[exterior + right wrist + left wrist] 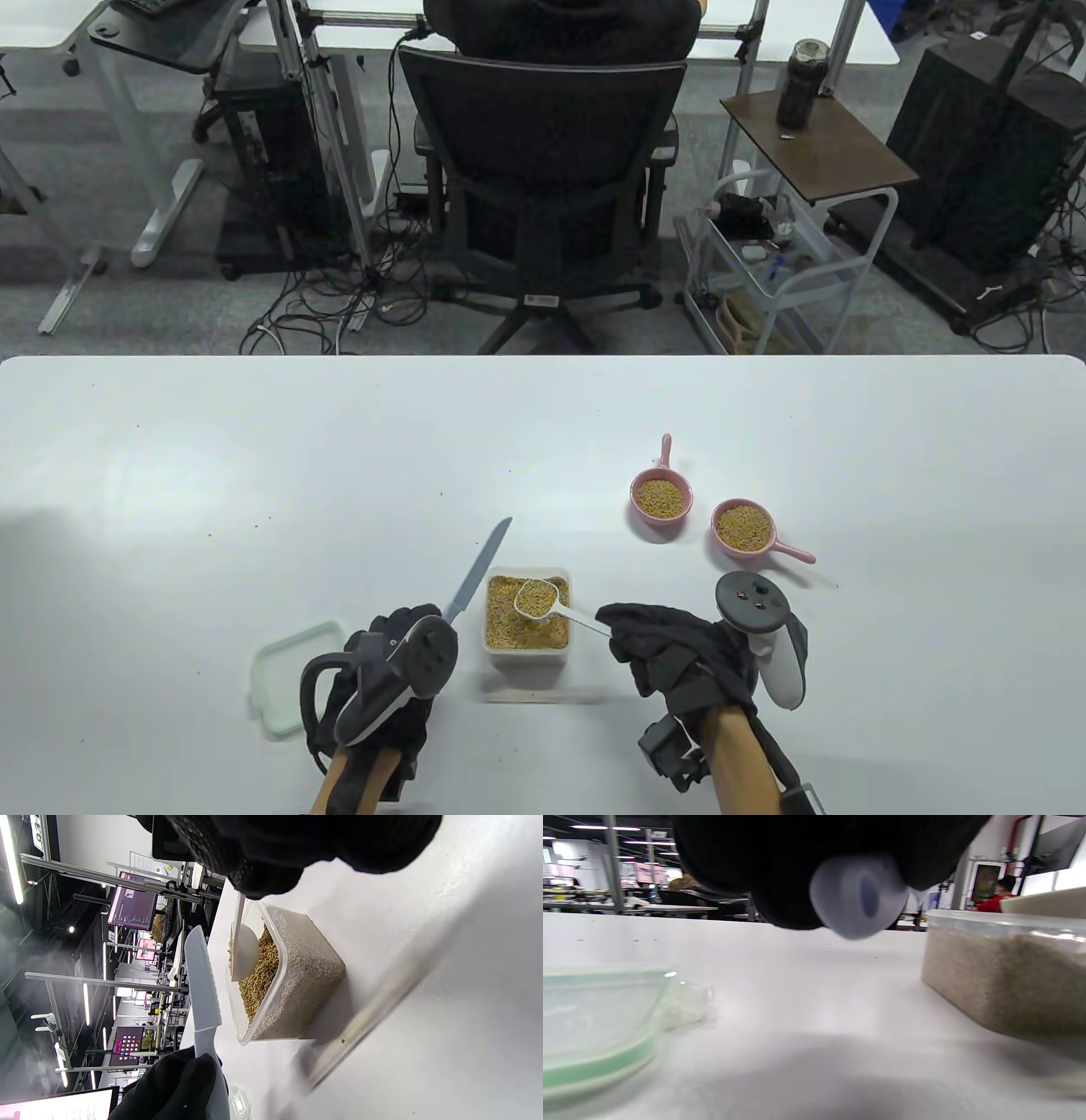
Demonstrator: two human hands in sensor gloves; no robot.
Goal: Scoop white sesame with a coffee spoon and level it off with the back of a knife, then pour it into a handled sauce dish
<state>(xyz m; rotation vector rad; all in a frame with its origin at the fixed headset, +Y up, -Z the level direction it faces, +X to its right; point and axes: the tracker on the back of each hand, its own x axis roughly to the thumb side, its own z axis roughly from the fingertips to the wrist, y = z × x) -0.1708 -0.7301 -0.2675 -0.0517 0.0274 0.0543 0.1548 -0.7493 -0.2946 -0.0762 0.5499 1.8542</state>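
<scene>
A clear square box of sesame [527, 626] [292, 984] [1005, 980] stands near the table's front. My right hand [657, 649] pinches the handle of a white coffee spoon [543, 599] [244, 950]; its bowl, heaped with sesame, lies in the box. My left hand [386, 658] [178, 1086] grips a pale knife [479, 570] [202, 993], its blade pointing up and away just left of the box. The knife's handle end [859, 895] shows under the glove. Two pink handled sauce dishes [660, 495] [747, 528] with sesame in them stand behind the right hand.
A green-rimmed clear lid [284, 675] [598, 1027] lies flat left of my left hand. A few grains are scattered on the white table [254, 475]. Beyond its far edge stands an office chair [543, 178] with a person seated past it.
</scene>
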